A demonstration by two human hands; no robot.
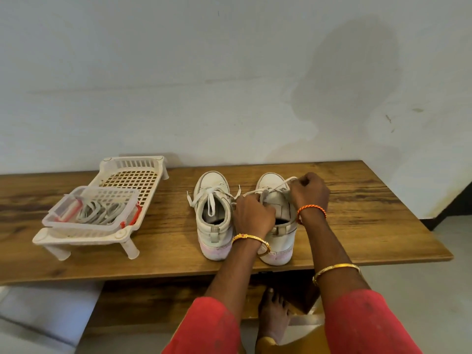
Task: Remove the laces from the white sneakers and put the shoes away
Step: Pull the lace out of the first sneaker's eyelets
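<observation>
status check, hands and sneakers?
Left hand grips right sneaker tongue; right hand pinches its lace. Left sneaker still laced. Nothing in the way.

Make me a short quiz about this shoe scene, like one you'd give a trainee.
1. True or false: both hands work on the right sneaker.
2. Which thing holds a bundle of pale laces? A) the clear basket B) the left sneaker C) the wooden table
3. Fill in: the right hand pulls a ____ up from the sneaker's front.

Key
1. True: the left hand grips that sneaker's tongue while the right hand pinches its lace.
2. A: the clear basket, which sits on the white rack.
3. Lace.
</observation>
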